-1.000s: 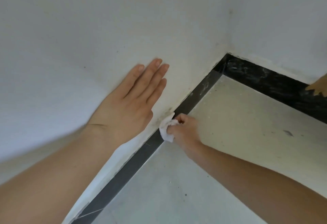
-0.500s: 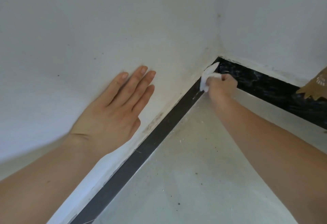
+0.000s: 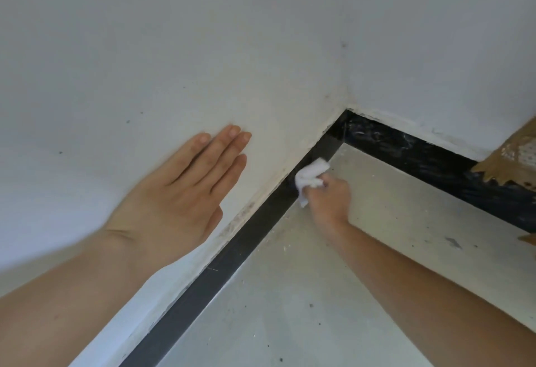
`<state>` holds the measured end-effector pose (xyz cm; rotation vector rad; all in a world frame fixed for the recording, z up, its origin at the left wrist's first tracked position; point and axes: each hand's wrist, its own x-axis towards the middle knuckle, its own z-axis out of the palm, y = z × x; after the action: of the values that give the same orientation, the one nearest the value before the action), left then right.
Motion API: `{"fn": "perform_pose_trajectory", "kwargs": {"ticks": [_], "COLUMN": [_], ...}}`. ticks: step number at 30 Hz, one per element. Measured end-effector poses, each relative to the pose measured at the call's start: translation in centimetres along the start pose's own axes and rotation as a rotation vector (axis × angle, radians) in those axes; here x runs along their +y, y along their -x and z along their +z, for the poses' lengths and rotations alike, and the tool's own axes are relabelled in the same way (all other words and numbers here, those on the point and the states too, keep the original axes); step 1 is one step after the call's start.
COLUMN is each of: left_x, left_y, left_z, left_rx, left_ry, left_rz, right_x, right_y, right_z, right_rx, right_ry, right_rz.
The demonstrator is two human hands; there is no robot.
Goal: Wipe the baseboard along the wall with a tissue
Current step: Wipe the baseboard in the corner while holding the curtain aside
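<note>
A dark baseboard [image 3: 232,256] runs along the foot of the white left wall [image 3: 174,47] up to the corner, then continues black and smeared [image 3: 406,149] along the far wall. My right hand [image 3: 329,198] grips a crumpled white tissue [image 3: 310,175] and holds it against the baseboard a short way before the corner. My left hand [image 3: 179,195] lies flat on the left wall above the baseboard, fingers straight and together.
The pale floor [image 3: 319,294] is speckled with dust and small dark spots. A torn brown piece of cardboard or paper [image 3: 510,160] juts in at the right edge over the far baseboard. Grime marks the wall's lower edge [image 3: 240,218].
My right hand swept the tissue along the baseboard to the corner, and has now drawn back a little from it. My left hand stays flat on the wall.
</note>
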<state>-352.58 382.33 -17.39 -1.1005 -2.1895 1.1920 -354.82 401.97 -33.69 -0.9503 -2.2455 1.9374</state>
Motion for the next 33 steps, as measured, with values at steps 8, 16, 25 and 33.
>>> {"fn": "perform_pose_trajectory", "kwargs": {"ticks": [8,16,25,33], "left_x": [0.0,0.0,0.1,0.3], "left_y": [0.1,0.2,0.0,0.2], "left_z": [0.4,0.6,0.2,0.4], "left_rx": [-0.004,0.017,-0.021,-0.046], "left_ry": [-0.035,-0.013,-0.048,-0.086], "left_rz": [0.025,0.028,0.034,0.046], "right_x": [-2.1,-0.4,-5.1,-6.8], "right_y": [-5.8,-2.3,-5.2,-6.1], "right_z": [-3.5,-1.2,-2.7,-3.7], "right_rx": [0.211,0.040,0.212,0.274], "right_ry": [-0.187,0.067,0.319,0.371], "right_rz": [0.151,0.130,-0.234,-0.189]}}
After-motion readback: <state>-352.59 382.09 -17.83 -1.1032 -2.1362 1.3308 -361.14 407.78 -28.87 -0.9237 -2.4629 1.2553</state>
